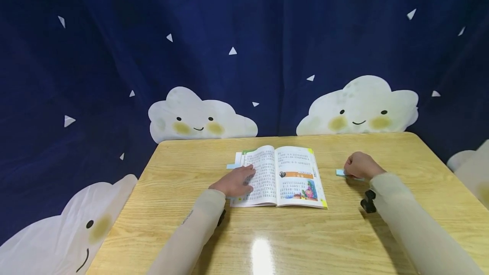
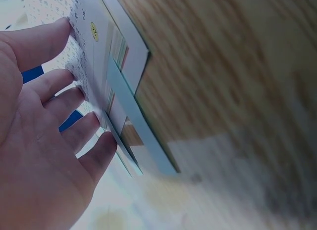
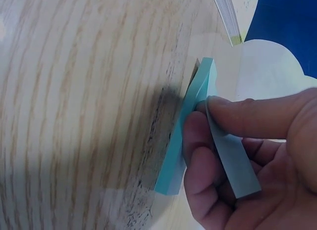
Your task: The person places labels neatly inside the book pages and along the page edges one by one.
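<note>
An open book [image 1: 294, 162] with printed text and coloured pictures lies on the table. My left hand [image 1: 234, 183] rests on its left page, fingers extended and a little spread. In the left wrist view, light blue paper strips [image 2: 143, 128] stick out from the book's edge beside the little finger. Right of the book, my right hand [image 1: 361, 165] is over a light blue pad of sticky strips [image 3: 171, 163] on the table. Between thumb and index finger it pinches a narrow blue sticky strip [image 3: 235, 165], whose free end hangs toward the palm.
The wooden table [image 1: 183, 152] reaches back to a dark blue curtain [image 1: 214, 20] printed with white triangles and smiling clouds. A dark wrist device [image 1: 368, 201] sits under the right sleeve. Light glares off the table's front.
</note>
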The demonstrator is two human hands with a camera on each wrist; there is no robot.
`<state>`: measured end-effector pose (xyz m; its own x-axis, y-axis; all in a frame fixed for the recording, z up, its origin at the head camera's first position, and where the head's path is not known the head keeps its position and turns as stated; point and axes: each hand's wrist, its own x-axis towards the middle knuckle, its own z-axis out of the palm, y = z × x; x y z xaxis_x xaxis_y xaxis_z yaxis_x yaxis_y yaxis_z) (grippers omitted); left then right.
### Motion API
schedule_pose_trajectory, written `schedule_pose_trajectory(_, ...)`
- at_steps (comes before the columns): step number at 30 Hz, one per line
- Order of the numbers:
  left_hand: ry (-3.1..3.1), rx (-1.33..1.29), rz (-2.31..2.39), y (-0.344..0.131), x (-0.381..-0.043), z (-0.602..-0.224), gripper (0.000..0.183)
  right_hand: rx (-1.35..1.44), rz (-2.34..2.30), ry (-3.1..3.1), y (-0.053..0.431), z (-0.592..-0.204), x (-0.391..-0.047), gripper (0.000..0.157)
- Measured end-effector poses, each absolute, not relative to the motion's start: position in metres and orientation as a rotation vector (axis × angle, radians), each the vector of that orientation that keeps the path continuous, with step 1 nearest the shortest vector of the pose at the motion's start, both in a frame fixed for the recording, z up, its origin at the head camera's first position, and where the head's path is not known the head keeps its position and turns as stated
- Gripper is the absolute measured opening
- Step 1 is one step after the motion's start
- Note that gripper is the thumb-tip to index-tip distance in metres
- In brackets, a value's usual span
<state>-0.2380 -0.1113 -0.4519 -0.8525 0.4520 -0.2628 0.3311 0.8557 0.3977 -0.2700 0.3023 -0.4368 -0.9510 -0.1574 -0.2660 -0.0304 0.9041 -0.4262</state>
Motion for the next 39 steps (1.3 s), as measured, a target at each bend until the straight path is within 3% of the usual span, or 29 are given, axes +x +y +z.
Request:
schedule_pose_trajectory(31,2.681,0.598,0.481,-0.1122,-0.2415,-0.4534,0.063,-0.137,-0.782,2.689,0.3111,-0.4391,-0.2743,0.015)
schedule_pose_trajectory(39,2.679,0.583,0.476,-0.1123,-0.2397,-0.4537,0.063,-0.255,-0.945,2.659,0.3035,-0.4405,-0.2711,0.011)
